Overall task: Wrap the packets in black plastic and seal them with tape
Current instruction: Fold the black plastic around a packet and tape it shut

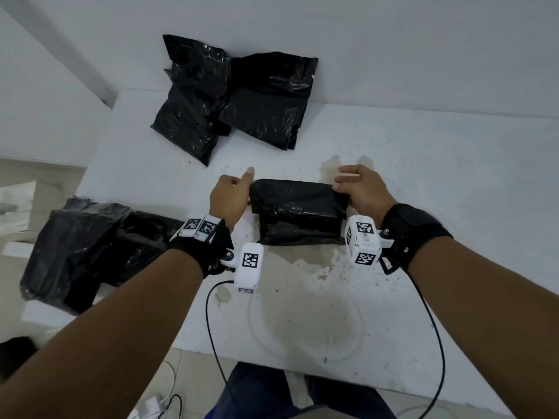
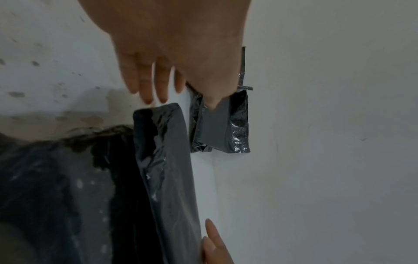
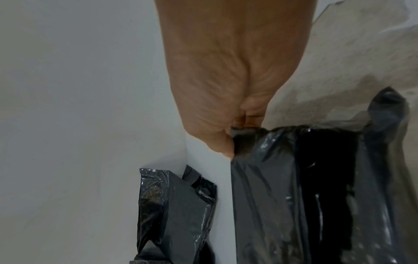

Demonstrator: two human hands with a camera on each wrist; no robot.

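A packet wrapped in black plastic [image 1: 298, 207] lies across the middle of the white table [image 1: 438, 182]. My left hand [image 1: 234, 189] is at the packet's left end. Its fingers [image 2: 153, 84] are stretched out straight just above the plastic [image 2: 158, 160], and I cannot tell whether they touch it. At the right end, my right hand [image 1: 348, 184] pinches the top fold of the plastic [image 3: 282, 187] between thumb [image 3: 222, 144] and fingers. No tape shows in any view.
Two wrapped black packets [image 1: 236, 98] lean against the wall at the back of the table, also in the wrist views [image 2: 221, 125] [image 3: 176, 205]. A heap of loose black plastic [image 1: 84, 246] lies at the left edge. Brown stains [image 1: 311, 297] mark the table.
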